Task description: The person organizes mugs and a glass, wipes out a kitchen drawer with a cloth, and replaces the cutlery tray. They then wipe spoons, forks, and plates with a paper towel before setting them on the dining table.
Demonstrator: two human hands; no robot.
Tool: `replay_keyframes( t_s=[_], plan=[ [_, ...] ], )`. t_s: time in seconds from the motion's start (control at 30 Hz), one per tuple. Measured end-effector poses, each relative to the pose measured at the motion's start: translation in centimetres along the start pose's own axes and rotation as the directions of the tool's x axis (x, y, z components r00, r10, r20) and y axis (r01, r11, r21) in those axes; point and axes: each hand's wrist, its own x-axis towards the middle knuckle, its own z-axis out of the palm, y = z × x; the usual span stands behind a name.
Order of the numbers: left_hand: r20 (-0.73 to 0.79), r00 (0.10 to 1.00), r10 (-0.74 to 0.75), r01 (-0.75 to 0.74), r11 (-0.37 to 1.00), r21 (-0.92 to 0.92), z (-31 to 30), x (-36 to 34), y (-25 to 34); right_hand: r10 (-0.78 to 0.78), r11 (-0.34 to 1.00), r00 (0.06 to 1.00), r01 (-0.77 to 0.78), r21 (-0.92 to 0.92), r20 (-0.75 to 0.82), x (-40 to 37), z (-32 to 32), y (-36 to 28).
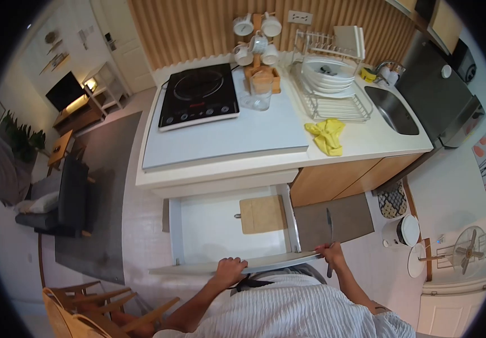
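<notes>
A wide white drawer [209, 231] is pulled out below the counter. Inside it, toward the right, lies a wooden cutting board [262, 214] with a small metal hanger on its left edge. My left hand [230, 271] has its fingers curled over the top edge of the drawer front, near the middle. At the drawer's right front corner, my right hand [331, 253] is closed around a knife [329, 221]. Its blade points away from me and its dark handle end shows below the hand. The fingers of this hand also appear to touch the drawer's corner.
On the counter stand an induction cooktop [199, 96], a glass jar [260, 93], a mug rack [257, 42], a dish rack [338, 107] with plates, and a yellow cloth [327, 137]. The sink [392, 111] is at right. Wooden chairs [96, 310] stand behind left.
</notes>
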Motion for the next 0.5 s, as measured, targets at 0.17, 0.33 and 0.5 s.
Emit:
replay_keyframes(
  t_s=[0.17, 0.33, 0.5],
  plan=[
    [0.226, 0.974, -0.025, 0.228, 0.091, -0.969, 2.8, 11.1, -9.9, -0.038, 0.999, 0.999, 0.037, 0.013, 0.036, 1.0, -0.1, 1.1],
    [-0.016, 0.974, -0.226, -0.206, -0.851, -0.482, 16.6, 23.4, -21.6, -0.031, 0.999, 0.999, 0.029, 0.044, 0.033, -0.6, -0.2, -0.8],
    [0.372, 0.698, -0.612, -0.383, -0.758, -0.527, 14.9, 25.3, -17.3, -0.07, 0.989, 0.997, 0.074, -0.129, 0.033, 0.8, -0.6, 0.8]
  ],
)
